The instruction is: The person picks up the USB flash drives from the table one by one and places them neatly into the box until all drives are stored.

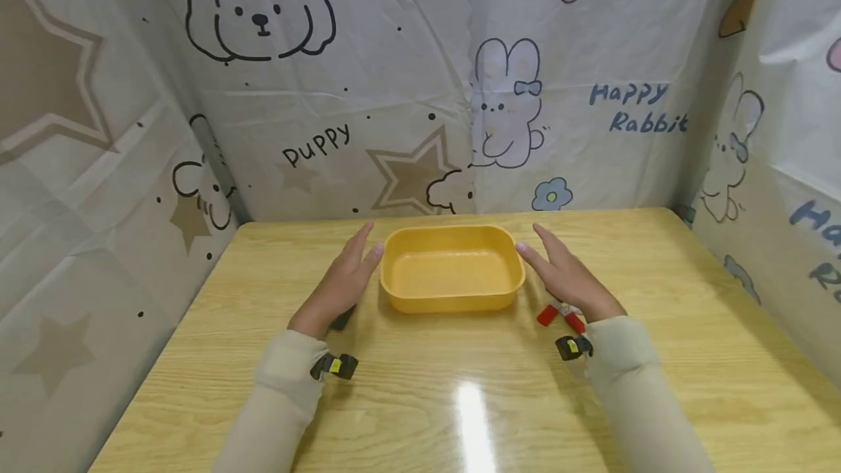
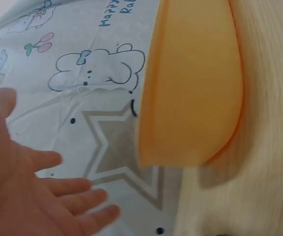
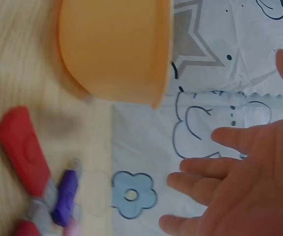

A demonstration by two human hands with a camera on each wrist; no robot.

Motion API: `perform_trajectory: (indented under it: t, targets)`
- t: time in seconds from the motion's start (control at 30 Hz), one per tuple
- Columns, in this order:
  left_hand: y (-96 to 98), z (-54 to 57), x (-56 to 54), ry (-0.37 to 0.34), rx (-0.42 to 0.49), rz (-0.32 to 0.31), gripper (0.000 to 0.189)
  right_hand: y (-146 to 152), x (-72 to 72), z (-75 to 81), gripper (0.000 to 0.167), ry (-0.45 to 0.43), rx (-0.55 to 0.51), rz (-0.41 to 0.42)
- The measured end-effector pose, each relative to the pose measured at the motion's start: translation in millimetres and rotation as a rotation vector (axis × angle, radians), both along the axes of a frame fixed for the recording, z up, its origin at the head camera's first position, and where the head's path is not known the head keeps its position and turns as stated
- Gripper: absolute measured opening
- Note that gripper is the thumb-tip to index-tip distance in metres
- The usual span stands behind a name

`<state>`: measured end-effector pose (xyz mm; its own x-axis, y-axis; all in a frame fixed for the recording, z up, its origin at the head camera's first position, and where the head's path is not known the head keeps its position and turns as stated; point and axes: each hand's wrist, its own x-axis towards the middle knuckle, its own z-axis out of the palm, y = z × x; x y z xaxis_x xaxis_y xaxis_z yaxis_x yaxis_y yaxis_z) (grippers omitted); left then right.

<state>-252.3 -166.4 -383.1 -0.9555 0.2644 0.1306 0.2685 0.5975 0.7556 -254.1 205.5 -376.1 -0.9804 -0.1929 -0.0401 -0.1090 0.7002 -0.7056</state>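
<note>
A yellow rectangular plastic basin with rounded corners sits upright on the table, with nothing visible in it. My left hand is at its left end and my right hand at its right end. Both have fingers extended and palms turned toward the basin. In the left wrist view, the left hand holds nothing and stays apart from the basin wall. The right wrist view likewise shows a gap between the right hand and the basin.
A red-handled tool with a grey middle lies on the table near my right hand, beside a small purple item. Partly hidden under my left hand is a dark object. Printed cloth walls the wooden table at the back and sides.
</note>
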Motion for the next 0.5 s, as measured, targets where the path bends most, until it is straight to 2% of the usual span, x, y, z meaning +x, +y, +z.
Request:
perform_trajectory:
  t: [0.13,0.2,0.37,0.5]
  targets:
    - [3.9,-4.0,-7.7,0.052,0.121,-0.01,0.063,-4,-8.3,-3.7,0.085,-0.019,-0.067,-0.024]
    - [7.2,-5.1,-11.0,0.052,0.18,-0.016,0.062,-6,-10.8,-6.7,0.084,-0.011,-0.097,-0.037]
    - [15.9,-8.2,-17.6,-0.037,0.339,-0.004,0.061,-12,-13.4,-18.1,0.085,0.011,-0.225,-0.058]
    - [20.2,-16.8,-22.6,-0.097,0.412,0.035,0.061,-18,-16.4,-28.7,0.083,0.019,-0.333,-0.088]
